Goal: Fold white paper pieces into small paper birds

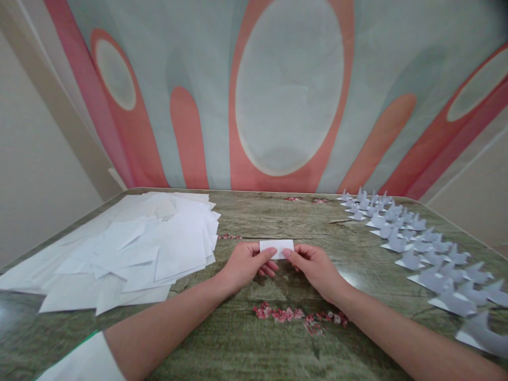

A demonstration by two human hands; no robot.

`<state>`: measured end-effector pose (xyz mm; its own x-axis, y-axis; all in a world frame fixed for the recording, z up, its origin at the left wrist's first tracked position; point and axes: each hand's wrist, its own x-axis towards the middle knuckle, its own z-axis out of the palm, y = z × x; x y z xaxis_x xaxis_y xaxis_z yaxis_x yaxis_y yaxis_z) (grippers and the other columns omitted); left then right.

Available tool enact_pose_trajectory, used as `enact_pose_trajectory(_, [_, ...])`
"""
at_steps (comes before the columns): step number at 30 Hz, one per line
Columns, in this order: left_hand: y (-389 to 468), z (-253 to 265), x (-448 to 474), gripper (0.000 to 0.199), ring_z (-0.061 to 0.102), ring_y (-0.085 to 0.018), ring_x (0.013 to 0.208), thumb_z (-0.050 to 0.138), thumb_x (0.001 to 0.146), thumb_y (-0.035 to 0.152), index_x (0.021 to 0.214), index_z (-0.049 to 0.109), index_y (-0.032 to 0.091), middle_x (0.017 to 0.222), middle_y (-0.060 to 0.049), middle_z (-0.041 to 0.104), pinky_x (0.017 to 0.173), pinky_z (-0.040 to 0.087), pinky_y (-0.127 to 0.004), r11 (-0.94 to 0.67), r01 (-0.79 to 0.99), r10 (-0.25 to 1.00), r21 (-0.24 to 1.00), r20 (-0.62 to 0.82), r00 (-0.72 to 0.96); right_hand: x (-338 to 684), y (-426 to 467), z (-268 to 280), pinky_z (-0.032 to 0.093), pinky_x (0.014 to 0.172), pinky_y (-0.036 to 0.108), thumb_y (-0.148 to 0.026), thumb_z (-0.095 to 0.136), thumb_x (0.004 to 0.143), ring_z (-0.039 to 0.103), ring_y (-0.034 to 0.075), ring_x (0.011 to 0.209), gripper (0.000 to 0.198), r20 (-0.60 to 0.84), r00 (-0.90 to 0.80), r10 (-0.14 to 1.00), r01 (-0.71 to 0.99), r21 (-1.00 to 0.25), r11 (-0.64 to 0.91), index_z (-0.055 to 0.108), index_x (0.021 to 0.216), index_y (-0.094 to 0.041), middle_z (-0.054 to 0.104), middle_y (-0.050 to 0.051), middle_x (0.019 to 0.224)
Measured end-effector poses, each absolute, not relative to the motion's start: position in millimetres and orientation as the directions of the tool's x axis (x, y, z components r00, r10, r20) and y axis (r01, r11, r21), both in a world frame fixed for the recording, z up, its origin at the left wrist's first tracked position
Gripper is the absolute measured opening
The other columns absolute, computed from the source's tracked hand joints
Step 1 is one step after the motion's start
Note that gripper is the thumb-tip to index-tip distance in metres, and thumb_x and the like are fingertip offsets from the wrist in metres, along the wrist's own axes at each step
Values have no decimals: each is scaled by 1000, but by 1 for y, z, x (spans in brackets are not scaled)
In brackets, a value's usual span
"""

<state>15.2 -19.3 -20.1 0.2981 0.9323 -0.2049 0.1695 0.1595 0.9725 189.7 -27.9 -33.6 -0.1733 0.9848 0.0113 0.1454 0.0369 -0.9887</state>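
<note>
A small white folded paper (pixel 277 245) is held up over the middle of the table, its long side running left to right. My left hand (pixel 249 260) grips its left end, thumb on the near face and fingers behind. On the right end, my right hand (pixel 317 266) pinches it the same way. Both thumbs lie close together near the lower edge. The paper's back side is hidden, so I cannot tell how many layers it has.
A spread pile of white paper sheets (pixel 182 248) covers the table's left side. Several rows of folded white paper birds (pixel 397 241) stand along the right. The wood-patterned table (pixel 278 349) bears printed pink flowers and meets a patterned backdrop (pixel 289 84) at its far edge.
</note>
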Motion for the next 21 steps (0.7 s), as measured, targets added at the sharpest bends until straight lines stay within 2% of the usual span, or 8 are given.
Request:
enact_pose_trajectory(14, [-19,-18,16,32,62,-12,52,59,74,42,78,62,10,65,-6,68,45,43,-18,154,174,938,973,-199,284,191,-27,-35,21,46,23,-48,55,74,29,9,48,36,8,-175,984,167,-985,38,51,56,-17,36,-6,49])
enact_pose_trajectory(21, [-19,-19,16,32,62,-12,51,61,72,42,77,62,10,64,-7,68,45,43,-18,156,174,941,972,-200,275,191,-27,-34,24,47,23,-48,56,74,33,9,49,34,6,-171,985,149,-988,32,54,58,-17,41,-5,50])
